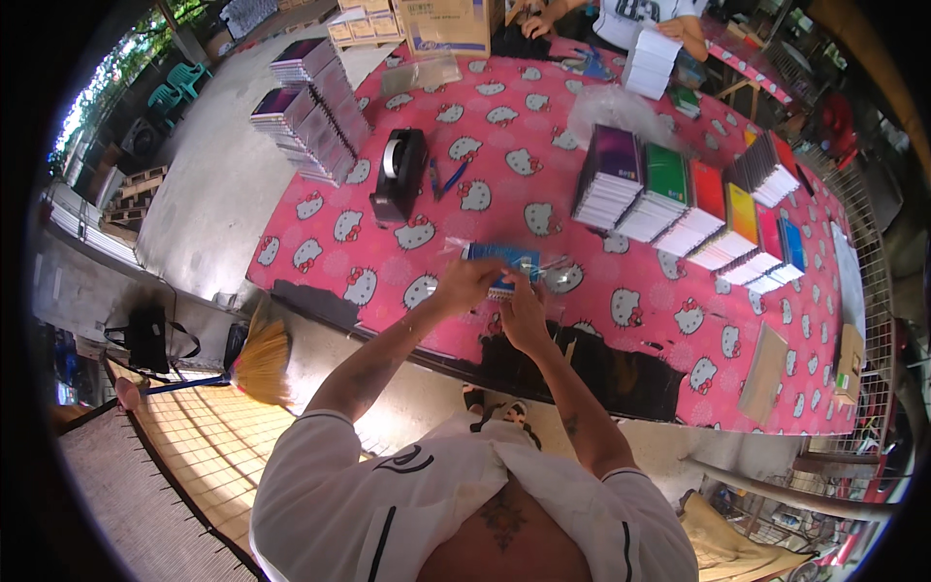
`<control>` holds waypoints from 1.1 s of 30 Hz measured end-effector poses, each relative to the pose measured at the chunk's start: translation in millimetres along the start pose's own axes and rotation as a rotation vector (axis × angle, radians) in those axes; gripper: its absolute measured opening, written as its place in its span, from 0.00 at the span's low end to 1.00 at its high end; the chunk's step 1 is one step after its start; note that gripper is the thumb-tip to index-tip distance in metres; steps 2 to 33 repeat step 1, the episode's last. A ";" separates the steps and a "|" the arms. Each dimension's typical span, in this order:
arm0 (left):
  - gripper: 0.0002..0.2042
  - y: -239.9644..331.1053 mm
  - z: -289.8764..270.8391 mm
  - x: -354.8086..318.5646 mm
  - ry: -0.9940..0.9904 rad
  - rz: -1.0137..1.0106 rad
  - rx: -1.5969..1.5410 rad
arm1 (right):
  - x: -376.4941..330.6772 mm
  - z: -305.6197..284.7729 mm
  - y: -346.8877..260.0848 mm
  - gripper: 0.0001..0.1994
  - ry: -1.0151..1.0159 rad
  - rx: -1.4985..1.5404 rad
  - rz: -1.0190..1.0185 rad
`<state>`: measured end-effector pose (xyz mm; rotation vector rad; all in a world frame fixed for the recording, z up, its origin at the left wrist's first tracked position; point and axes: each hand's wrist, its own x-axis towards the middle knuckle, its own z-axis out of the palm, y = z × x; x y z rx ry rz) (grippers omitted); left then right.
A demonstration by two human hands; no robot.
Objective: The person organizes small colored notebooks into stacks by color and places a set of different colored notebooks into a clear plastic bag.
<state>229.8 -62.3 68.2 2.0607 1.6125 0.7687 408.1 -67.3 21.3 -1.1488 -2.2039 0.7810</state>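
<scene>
A small blue spiral notebook [516,258] lies on the table near its front edge, inside a clear plastic wrapper [557,273] that sticks out past its sides. My left hand [468,285] is closed at the notebook's near left side, fingers bent over the wrapper. Close beside it, my right hand [525,316] pinches the wrapper along the near edge. The fingertips of both hands almost meet over the cover and hide part of it. Just beyond stands a black tape dispenser [398,184], with a blue pen-like tool [454,178] to its right.
Tall notebook stacks [315,121] rise at the left edge of the pink patterned table [504,209]. Colourful notebook stacks [669,189] fill the right side, near crumpled clear plastic [616,114]. A co-worker [650,19] is across the table. A broom [262,359] leans at the left.
</scene>
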 end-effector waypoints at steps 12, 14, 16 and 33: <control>0.11 3.4 -2.2 9.8 0.015 0.018 0.002 | 3.5 1.3 13.6 0.33 -0.013 0.133 0.045; 0.11 3.4 -2.2 9.8 0.015 0.018 0.002 | 3.5 1.3 13.6 0.33 -0.013 0.133 0.045; 0.11 3.4 -2.2 9.8 0.015 0.018 0.002 | 3.5 1.3 13.6 0.33 -0.013 0.133 0.045; 0.11 3.4 -2.2 9.8 0.015 0.018 0.002 | 3.5 1.3 13.6 0.33 -0.013 0.133 0.045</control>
